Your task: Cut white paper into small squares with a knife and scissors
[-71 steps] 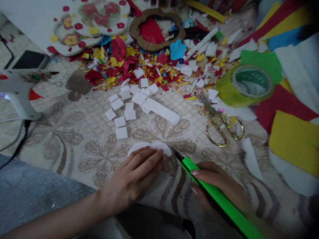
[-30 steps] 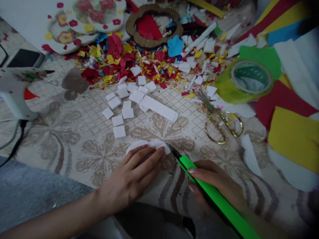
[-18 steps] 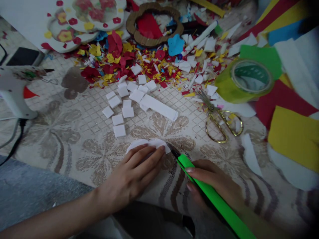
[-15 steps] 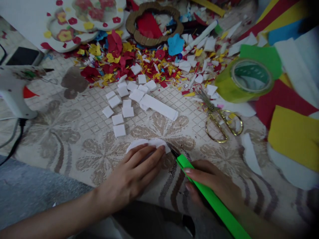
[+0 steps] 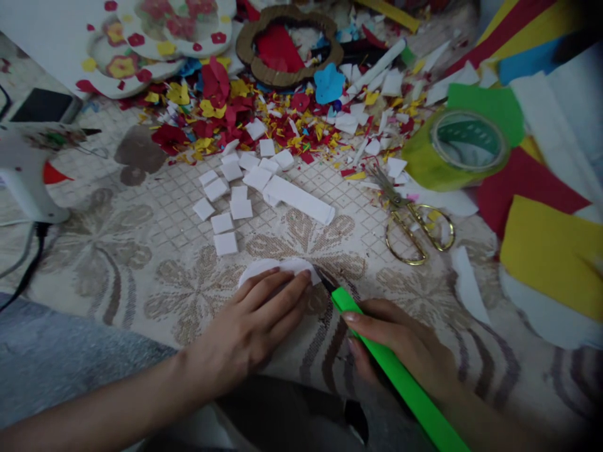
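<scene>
My left hand lies flat with its fingers stretched over a white scalloped piece, pressing it to the cloth; much of the piece is hidden under the fingers. Wrapped round a green craft knife is my right hand, closed. The knife's dark blade points up and left, with its tip at the right edge of the white piece. Beyond my left hand lie several small white squares and a white strip.
Gold-handled scissors and a yellow-green tape roll lie at right, near coloured sheets. A glue gun with a cable stands at left. Paper scraps and a brown flower-shaped frame lie at the back. The table's front edge runs below my hands.
The knife and my right hand have shifted very slightly left and up. The left hand stays on the white piece. The whole view has moved a little.
</scene>
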`<state>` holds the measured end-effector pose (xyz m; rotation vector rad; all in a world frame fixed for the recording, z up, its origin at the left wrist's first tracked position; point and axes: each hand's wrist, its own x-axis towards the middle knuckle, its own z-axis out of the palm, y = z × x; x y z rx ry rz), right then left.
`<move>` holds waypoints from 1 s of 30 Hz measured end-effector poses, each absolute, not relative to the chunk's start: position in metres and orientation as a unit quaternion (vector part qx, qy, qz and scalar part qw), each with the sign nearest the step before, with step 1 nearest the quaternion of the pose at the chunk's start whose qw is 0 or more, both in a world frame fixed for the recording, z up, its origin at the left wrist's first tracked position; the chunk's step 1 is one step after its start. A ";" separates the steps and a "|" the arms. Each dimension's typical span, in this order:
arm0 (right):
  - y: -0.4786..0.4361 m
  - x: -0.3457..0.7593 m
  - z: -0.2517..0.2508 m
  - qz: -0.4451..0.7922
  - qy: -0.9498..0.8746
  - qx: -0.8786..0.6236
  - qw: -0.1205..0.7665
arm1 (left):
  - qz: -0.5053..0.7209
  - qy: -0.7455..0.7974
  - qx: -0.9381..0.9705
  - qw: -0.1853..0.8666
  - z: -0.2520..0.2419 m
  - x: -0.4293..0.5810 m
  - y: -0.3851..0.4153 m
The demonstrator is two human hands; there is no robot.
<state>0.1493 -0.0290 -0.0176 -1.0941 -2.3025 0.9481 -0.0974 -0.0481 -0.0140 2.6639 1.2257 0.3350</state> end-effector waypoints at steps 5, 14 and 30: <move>-0.034 0.149 -0.022 0.322 -0.841 -0.379 0.216 | 0.122 0.411 0.899 0.090 -0.016 -0.098 -0.049; -0.049 0.152 -0.032 0.305 -0.829 -0.408 0.229 | 0.100 0.417 0.899 0.086 -0.013 -0.097 -0.049; -0.052 0.157 -0.036 0.303 -0.785 -0.421 0.339 | 0.108 0.410 0.902 0.080 -0.016 -0.101 -0.048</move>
